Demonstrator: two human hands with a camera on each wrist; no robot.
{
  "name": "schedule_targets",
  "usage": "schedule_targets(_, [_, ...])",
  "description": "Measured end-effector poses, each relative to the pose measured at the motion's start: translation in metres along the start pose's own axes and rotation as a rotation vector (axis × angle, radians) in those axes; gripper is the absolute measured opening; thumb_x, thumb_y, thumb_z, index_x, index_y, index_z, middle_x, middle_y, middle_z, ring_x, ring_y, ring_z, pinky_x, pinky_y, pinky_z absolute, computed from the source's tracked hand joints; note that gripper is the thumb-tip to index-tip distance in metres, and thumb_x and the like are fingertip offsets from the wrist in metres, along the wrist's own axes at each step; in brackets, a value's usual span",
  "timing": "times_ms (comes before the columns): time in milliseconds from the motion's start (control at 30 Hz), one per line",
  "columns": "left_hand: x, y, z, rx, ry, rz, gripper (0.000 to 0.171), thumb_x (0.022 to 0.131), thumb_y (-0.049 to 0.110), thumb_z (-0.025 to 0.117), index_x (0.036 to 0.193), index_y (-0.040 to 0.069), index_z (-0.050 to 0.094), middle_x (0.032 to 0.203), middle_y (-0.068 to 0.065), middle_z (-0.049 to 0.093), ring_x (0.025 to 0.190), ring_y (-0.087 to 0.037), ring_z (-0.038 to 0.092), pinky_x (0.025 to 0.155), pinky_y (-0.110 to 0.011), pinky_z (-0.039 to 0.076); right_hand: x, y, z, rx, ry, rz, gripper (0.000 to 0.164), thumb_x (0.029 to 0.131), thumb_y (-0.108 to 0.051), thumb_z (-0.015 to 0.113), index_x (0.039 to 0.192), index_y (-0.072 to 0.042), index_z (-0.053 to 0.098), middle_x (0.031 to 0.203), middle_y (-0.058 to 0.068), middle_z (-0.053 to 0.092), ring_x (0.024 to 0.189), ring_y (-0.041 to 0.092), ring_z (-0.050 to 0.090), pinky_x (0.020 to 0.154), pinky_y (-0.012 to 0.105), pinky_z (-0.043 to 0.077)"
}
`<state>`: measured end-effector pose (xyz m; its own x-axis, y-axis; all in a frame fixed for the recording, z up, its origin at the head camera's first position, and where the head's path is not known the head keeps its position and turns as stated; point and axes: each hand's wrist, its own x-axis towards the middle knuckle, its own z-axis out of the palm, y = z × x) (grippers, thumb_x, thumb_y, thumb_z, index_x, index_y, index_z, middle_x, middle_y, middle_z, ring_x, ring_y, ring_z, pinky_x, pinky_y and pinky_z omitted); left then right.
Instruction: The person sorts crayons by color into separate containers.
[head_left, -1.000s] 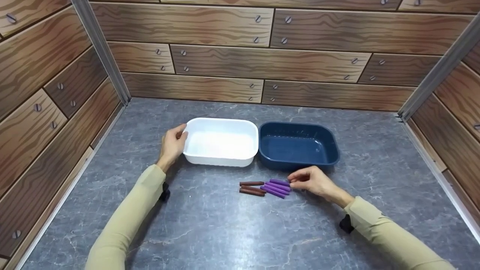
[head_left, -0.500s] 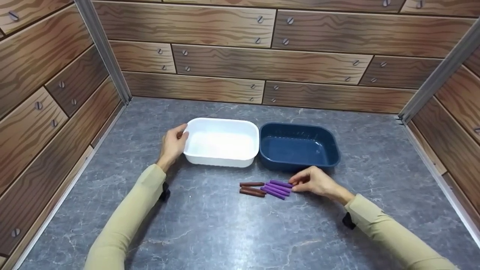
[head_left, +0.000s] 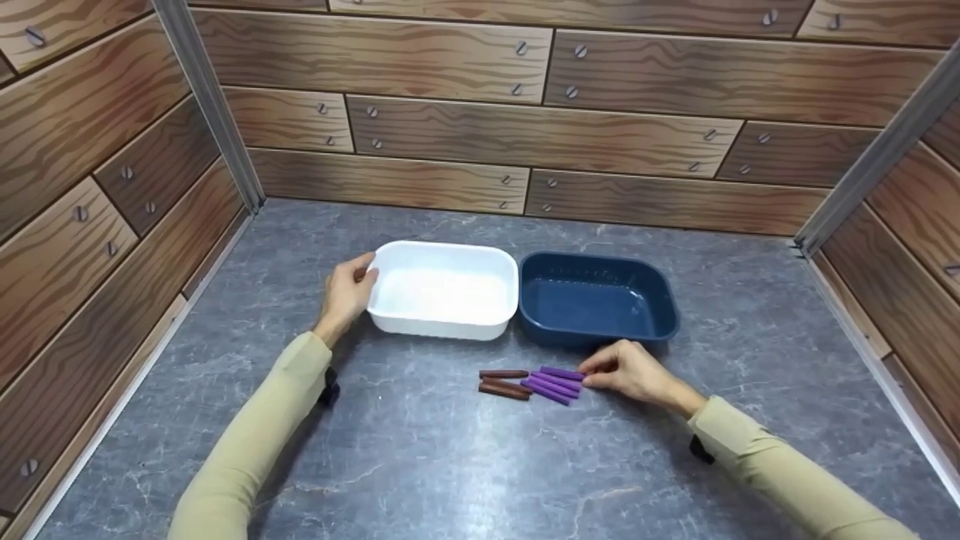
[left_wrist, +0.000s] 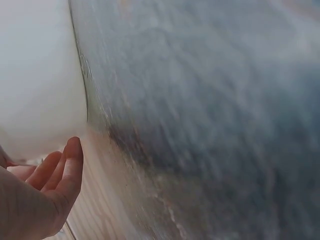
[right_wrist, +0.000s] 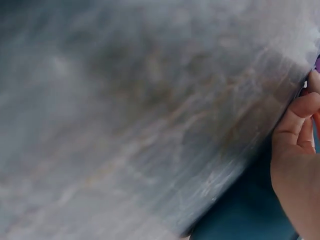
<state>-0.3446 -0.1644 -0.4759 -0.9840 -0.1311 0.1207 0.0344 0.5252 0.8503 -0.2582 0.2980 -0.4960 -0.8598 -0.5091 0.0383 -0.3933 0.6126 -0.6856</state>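
My left hand point(head_left: 347, 294) rests against the left end of the white rectangular tub point(head_left: 442, 327), thumb and fingertips right at its rim. In the left wrist view its loosely bent fingers point(left_wrist: 73, 167) lie along the tub's outer wall. My right hand point(head_left: 632, 370) pinches the right end of the farthest purple crayon point(head_left: 561, 373) between thumb and forefinger, low over the table. Several more purple crayons point(head_left: 550, 391) lie beside it, their left ends meeting 3 brown crayons point(head_left: 504, 388). In the right wrist view, a bit of purple point(right_wrist: 318, 64) shows beyond the fingertips.
A dark blue tub point(head_left: 600, 335) stands directly right of the white one, just behind my right hand. Both tubs sit on a grey marbled tabletop point(head_left: 420, 465). Wood-patterned panels point(head_left: 420, 120) enclose the table at the back and sides.
The farthest purple crayon has shifted slightly right at my right fingertips. My left hand has stayed at the white tub. The head view has tilted a little.
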Motion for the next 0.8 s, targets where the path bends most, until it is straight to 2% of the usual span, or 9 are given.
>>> schedule_targets(167, [0.002,0.002,0.000,-0.013,0.005,0.002,0.041,0.101,0.019,0.052,0.141,0.010,0.055,0.134,-0.017,0.060,0.114,-0.027,0.062,0.092,-0.041,0.053,-0.001,-0.002,-0.002,-0.028,0.025,-0.005,0.014,0.086,-0.019,0.075,0.099,-0.015,0.079,0.093,0.000,0.076,0.075,0.003,0.061,0.065,0.018,0.049])
schedule_targets(367, [0.003,0.005,0.000,-0.026,0.003,0.014,0.041,0.101,0.017,0.052,0.141,0.008,0.054,0.136,-0.017,0.059,0.116,-0.027,0.062,0.092,-0.041,0.054,-0.003,-0.005,-0.005,0.003,0.020,0.039,0.014,0.089,-0.020,0.072,0.100,-0.015,0.078,0.083,0.000,0.073,0.060,0.006,0.061,0.054,0.022,0.051])
schedule_targets(600, [0.003,0.003,0.001,-0.031,0.003,0.009,0.041,0.100,0.017,0.053,0.140,0.007,0.054,0.134,-0.018,0.061,0.116,-0.028,0.063,0.093,-0.040,0.054,-0.006,-0.005,-0.002,0.075,0.015,0.041,0.014,0.090,-0.020,0.071,0.100,-0.014,0.077,0.091,0.006,0.074,0.061,0.009,0.064,0.056,0.025,0.055])
schedule_targets(800, [0.000,0.000,0.000,-0.041,-0.007,0.008,0.042,0.100,0.017,0.053,0.141,0.006,0.052,0.134,-0.019,0.060,0.117,-0.029,0.062,0.093,-0.041,0.054,-0.003,-0.013,0.002,0.093,0.034,0.024,0.013,0.090,-0.020,0.071,0.100,-0.014,0.077,0.094,0.008,0.073,0.058,0.010,0.063,0.053,0.026,0.054])
